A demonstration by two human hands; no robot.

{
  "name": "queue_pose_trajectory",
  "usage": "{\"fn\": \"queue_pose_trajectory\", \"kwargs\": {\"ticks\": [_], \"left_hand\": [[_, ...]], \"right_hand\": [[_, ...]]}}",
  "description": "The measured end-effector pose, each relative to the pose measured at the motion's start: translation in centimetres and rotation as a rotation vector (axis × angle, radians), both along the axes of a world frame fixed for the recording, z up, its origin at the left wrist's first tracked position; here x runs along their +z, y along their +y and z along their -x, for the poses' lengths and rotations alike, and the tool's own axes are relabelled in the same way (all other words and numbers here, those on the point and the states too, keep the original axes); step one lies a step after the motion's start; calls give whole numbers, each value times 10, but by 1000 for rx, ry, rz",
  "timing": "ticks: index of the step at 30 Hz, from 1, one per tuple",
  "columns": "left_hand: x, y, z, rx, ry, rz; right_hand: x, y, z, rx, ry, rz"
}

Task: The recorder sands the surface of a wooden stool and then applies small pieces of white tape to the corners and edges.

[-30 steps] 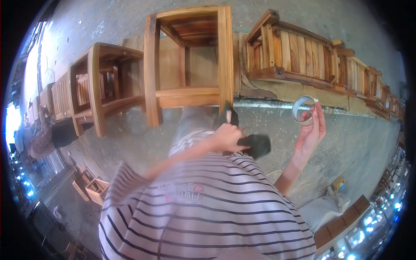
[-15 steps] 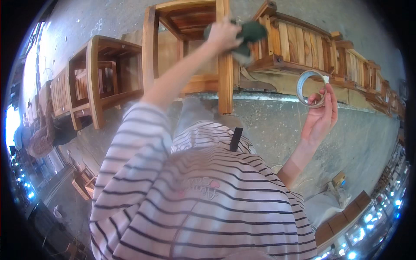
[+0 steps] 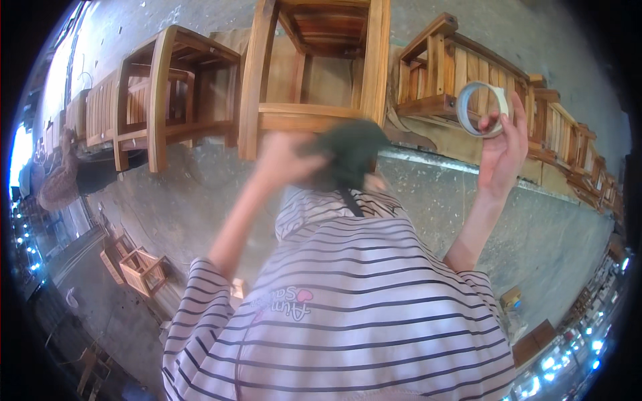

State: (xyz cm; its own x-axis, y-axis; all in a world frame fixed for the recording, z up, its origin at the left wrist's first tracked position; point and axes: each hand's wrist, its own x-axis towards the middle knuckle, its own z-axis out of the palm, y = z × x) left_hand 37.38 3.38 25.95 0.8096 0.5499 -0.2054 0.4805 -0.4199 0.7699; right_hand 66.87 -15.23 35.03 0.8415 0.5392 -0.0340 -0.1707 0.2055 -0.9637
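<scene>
In my right hand is a roll of pale tape, held up at the right with the fingers through and around its ring. My left hand, smeared by motion, grips a dark green cloth close in front of my striped shirt. Behind the cloth stands a wooden furniture frame with square legs and an open middle. The cloth hides the lower part of the frame's right leg.
Another wooden frame stands at the left. To the right, slatted wooden furniture runs in a row toward the far right. A small wooden frame rests on the concrete floor at lower left.
My left hand has drawn the green cloth from the top of the frame's right leg down toward my body. The right hand has risen slightly, still holding the tape roll.
</scene>
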Motion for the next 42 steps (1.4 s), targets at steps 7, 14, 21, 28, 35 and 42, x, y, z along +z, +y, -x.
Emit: {"fn": "queue_pose_trajectory", "kwargs": {"ticks": [7, 14, 21, 28, 35, 42], "left_hand": [[-64, 103, 31, 680, -182, -447], [-72, -45, -105, 58, -372, -286], [-8, -30, 35, 97, -125, -289], [-93, 46, 85, 752, 15, -642], [-98, 218, -39, 642, 25, -777], [-90, 207, -35, 581, -207, -526]], "right_hand": [[-4, 6, 9, 122, 104, -17], [-14, 3, 21, 72, 162, 27], [-12, 25, 8, 39, 151, 34], [-28, 66, 6, 80, 168, 131], [-22, 96, 26, -18, 214, 109], [-6, 119, 38, -132, 147, 116]]}}
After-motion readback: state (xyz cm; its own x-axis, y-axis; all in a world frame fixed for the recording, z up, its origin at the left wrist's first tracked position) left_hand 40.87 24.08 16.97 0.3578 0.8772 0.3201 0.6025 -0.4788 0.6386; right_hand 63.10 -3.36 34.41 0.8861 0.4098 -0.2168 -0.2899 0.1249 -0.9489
